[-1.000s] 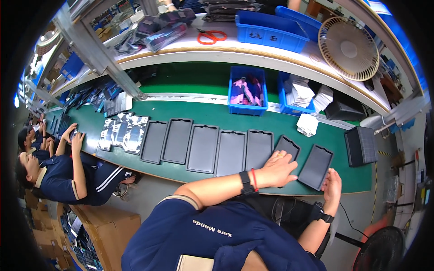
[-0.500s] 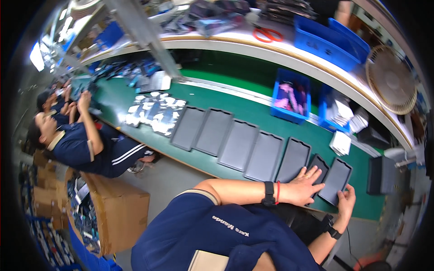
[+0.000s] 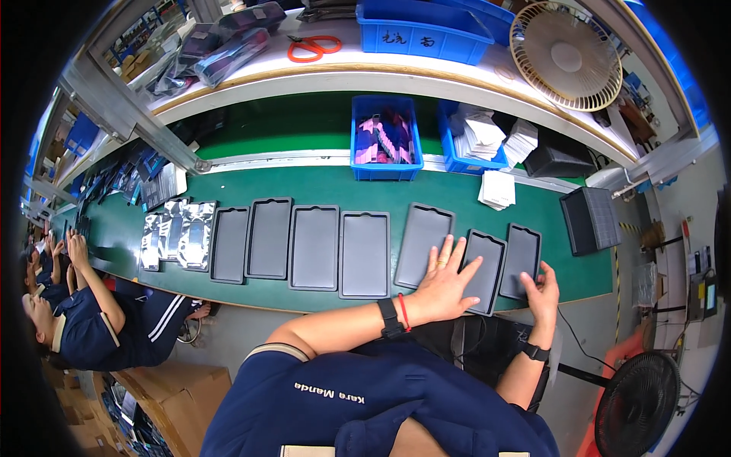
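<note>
A row of shallow dark grey rectangular trays lies on the green tabletop. My left hand point(image 3: 439, 291) is open, its spread fingers over the lower right of one grey tray point(image 3: 424, 240) and the left edge of a smaller tray point(image 3: 485, 263). My right hand point(image 3: 542, 295) is at the lower right corner of the last tray point(image 3: 521, 247); its thumb lies over the corner, its fingers apart beside the edge. More trays, such as this one point(image 3: 364, 255), lie flat to the left. Several shiny silver-and-black packets point(image 3: 199, 232) adjoin the row's left end.
Behind the trays stand a blue bin point(image 3: 386, 173) of pink and dark pieces and another of white cards point(image 3: 476, 137). A black box point(image 3: 590, 221) sits at the right end. Overhead, the shelf holds orange scissors point(image 3: 312, 48) and a fan point(image 3: 566, 55). A co-worker point(image 3: 87, 324) is at left.
The whole view has swung to the right, so the table sits further left. My left hand has shifted left across the trays, uncovering more of the smaller one. My right hand's fingers look more spread.
</note>
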